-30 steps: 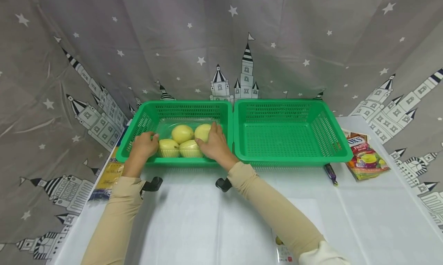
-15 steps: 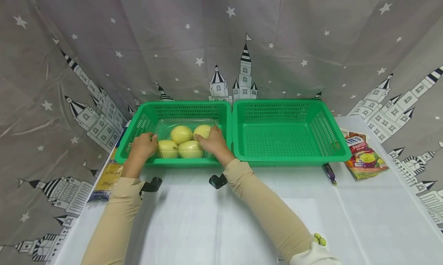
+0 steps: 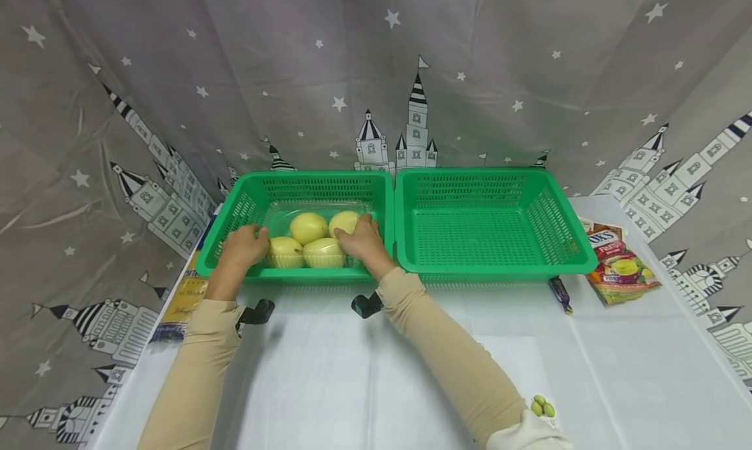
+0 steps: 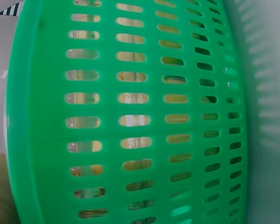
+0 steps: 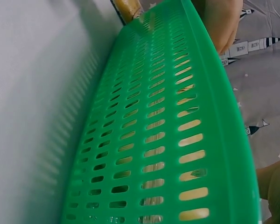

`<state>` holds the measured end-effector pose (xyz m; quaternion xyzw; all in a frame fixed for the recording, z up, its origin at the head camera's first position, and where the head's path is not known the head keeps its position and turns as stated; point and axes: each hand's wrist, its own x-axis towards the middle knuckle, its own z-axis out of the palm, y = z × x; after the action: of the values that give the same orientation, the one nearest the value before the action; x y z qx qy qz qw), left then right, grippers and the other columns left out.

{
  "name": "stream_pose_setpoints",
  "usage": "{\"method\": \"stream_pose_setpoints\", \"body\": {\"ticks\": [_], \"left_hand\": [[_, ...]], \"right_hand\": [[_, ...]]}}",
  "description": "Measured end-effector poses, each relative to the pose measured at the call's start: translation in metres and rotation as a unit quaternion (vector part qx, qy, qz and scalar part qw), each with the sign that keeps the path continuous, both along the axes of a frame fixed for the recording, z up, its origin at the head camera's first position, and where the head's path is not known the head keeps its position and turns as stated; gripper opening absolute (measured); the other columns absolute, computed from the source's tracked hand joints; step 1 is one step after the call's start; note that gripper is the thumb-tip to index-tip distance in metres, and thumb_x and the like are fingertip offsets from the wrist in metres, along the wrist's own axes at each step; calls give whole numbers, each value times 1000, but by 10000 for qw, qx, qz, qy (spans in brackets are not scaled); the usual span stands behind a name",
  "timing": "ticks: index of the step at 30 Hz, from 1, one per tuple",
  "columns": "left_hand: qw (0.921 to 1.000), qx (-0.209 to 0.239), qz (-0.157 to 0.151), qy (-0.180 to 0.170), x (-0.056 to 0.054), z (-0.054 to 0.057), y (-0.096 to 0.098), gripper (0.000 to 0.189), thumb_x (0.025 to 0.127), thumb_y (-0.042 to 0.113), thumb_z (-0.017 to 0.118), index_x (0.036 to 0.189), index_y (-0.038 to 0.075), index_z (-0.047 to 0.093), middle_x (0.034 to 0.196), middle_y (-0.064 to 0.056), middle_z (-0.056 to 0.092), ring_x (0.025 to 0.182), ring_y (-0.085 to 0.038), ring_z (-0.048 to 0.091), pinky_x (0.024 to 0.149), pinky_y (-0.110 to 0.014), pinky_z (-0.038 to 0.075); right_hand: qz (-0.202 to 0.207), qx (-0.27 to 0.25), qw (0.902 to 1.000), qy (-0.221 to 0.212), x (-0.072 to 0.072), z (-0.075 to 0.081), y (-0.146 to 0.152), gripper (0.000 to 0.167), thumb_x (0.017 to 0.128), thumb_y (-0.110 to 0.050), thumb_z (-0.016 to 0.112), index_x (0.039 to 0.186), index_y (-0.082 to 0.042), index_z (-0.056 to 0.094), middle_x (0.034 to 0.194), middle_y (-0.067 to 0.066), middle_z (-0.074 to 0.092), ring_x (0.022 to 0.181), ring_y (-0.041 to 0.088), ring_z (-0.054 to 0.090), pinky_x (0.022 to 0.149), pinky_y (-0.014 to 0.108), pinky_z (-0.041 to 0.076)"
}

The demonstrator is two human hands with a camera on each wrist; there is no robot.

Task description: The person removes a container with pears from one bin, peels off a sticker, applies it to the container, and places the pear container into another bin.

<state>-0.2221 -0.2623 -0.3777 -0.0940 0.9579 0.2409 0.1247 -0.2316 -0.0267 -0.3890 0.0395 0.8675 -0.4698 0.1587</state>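
Note:
In the left green basket (image 3: 382, 185) sits a clear plastic pack (image 3: 282, 209) with several yellow fruits (image 3: 309, 228), mango-like in look. My left hand (image 3: 242, 249) reaches over the basket's front rim and grips the pack's left end, fingers bent down. At the other end my right hand (image 3: 362, 242) holds the pack, its thumb beside the right-hand fruits. The fingertips of both hands are partly hidden inside the basket. Both wrist views are mostly filled by the slotted basket wall (image 4: 107, 133), yellow showing through the slots.
A second green basket (image 3: 470, 241) stands right beside the first. A red fruit-candy bag (image 3: 623, 267) and a small purple wrapped sweet (image 3: 561, 296) lie to the right. A yellow-and-blue packet (image 3: 182, 303) is at the left. A white card with printed green fruit (image 3: 542, 407) lies near the right sleeve.
My right hand has drawn slightly toward me along the pack's right end, and its forearm has shifted left, uncovering the printed green fruit. The left hand has hardly moved.

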Motion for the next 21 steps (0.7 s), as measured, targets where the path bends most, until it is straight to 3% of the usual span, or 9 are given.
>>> {"method": "stream_pose_setpoints", "body": {"ticks": [6, 11, 21], "left_hand": [[9997, 62, -6, -257, 1, 0, -2, 79, 107, 52, 18, 156, -10, 20, 158, -39, 21, 144, -60, 19, 115, -72, 26], [9986, 109, -174, -485, 0, 2, -3, 81, 107, 52, 16, 156, -12, 14, 158, -40, 17, 144, -61, 17, 115, -72, 27], [9984, 82, -230, -501, -2, 1, -4, 83, 106, 54, 16, 156, -13, 14, 157, -41, 18, 142, -62, 19, 114, -72, 27]], "right_hand": [[-47, -30, 9999, -90, -1, -1, -1, 85, 103, -35, 53, 161, 2, 3, 167, 27, 10, 154, 41, 19, 125, 53, 27], [-79, -102, 9998, -116, -1, -2, -1, 85, 102, -34, 55, 161, 1, 4, 166, 27, 12, 155, 40, 18, 125, 53, 27], [-136, -261, 9996, -47, -2, -4, 0, 86, 101, -33, 58, 161, 1, 7, 166, 26, 17, 155, 39, 20, 125, 52, 28]]}}
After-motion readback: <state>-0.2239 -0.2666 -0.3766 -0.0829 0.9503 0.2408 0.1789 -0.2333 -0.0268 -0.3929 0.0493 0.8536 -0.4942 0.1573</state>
